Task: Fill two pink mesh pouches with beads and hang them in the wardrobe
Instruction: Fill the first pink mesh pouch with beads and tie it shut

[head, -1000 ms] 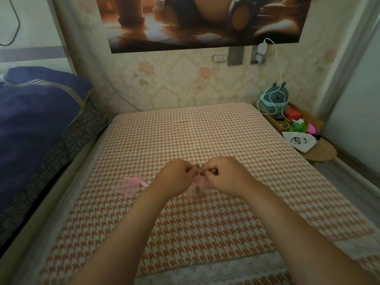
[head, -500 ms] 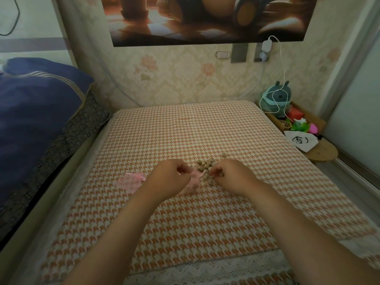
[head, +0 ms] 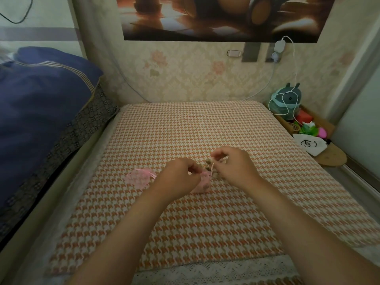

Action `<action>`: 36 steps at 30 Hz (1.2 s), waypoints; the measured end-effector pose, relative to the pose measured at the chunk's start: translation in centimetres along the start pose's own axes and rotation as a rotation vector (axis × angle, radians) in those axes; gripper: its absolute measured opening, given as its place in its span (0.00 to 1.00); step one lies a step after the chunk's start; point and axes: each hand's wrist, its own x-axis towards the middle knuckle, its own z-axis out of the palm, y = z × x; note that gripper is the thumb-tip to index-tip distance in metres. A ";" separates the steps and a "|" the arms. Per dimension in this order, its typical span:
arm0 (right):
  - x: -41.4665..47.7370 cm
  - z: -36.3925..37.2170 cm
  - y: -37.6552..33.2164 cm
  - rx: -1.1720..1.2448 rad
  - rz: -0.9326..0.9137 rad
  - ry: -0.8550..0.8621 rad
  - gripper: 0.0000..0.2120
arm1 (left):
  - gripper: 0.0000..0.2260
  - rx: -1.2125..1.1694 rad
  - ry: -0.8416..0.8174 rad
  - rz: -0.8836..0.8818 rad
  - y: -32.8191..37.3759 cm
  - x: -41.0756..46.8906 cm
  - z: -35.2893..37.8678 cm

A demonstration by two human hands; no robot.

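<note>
On the orange houndstooth mat, a pink mesh pouch lies between my hands. My left hand pinches the pouch's mouth at its left side. My right hand pinches a thin pink drawstring that runs up from the pouch. A small heap of tan beads sits just beyond the pouch, partly hidden by my right hand. A second pink mesh pouch lies flat to the left of my left hand.
A dark blue quilt is piled on the left. A wooden side shelf at the right holds a teal plush toy, a white pouch and small bright items. A white charging cable hangs from the wall.
My hands have drawn apart. My right hand rose up and to the right, pulling the drawstring out of the pouch, and the beads came into view.
</note>
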 end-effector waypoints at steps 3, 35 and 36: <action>-0.4 -0.8 -2.2 0.192 -0.050 0.058 0.05 | 0.07 -0.005 -0.024 0.005 -0.1 0.2 0.1; -1.1 -1.0 -1.8 -0.123 -0.211 -0.155 0.23 | 0.17 0.135 0.037 0.036 -5.3 5.0 1.7; -1.0 -0.9 -1.7 -0.124 -0.217 -0.150 0.23 | 0.19 0.162 0.018 0.075 -5.6 5.3 2.3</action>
